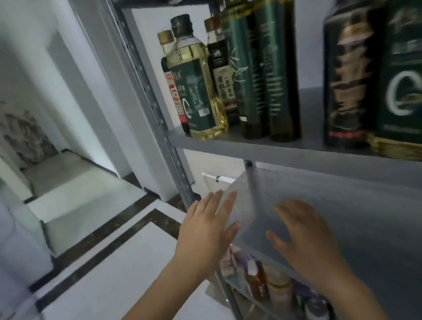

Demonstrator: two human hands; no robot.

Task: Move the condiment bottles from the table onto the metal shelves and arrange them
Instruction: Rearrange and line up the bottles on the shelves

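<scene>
Grey metal shelves (pixel 255 148): matte painted boards on perforated uprights.

Upper board, left to right:
- Clear plastic oil bottle (pixel 195 84) holding yellow oil. It has a dark cap and a dark green label with a big white C-shaped mark. I can't read the small print.
- Behind it, a red-label bottle (pixel 173 91) and a dark sauce bottle (pixel 220 73), both gold-capped.
- Two tall green glass bottles (pixel 278 70), side by side.
- Far right, blurred: a black-wrapped bottle (pixel 346 74) beside a large oil jug (pixel 408 76) with the same C mark.

Both hands are at the middle board (pixel 377 216):
- Left hand (pixel 208 227): fingers straight, at the front left corner.
- Right hand (pixel 305 238): fingers spread flat over the surface.
- Neither holds anything. I cannot tell whether they touch the board or hover.

Small jars (pixel 281 291) sit on the board below, blurred.
</scene>
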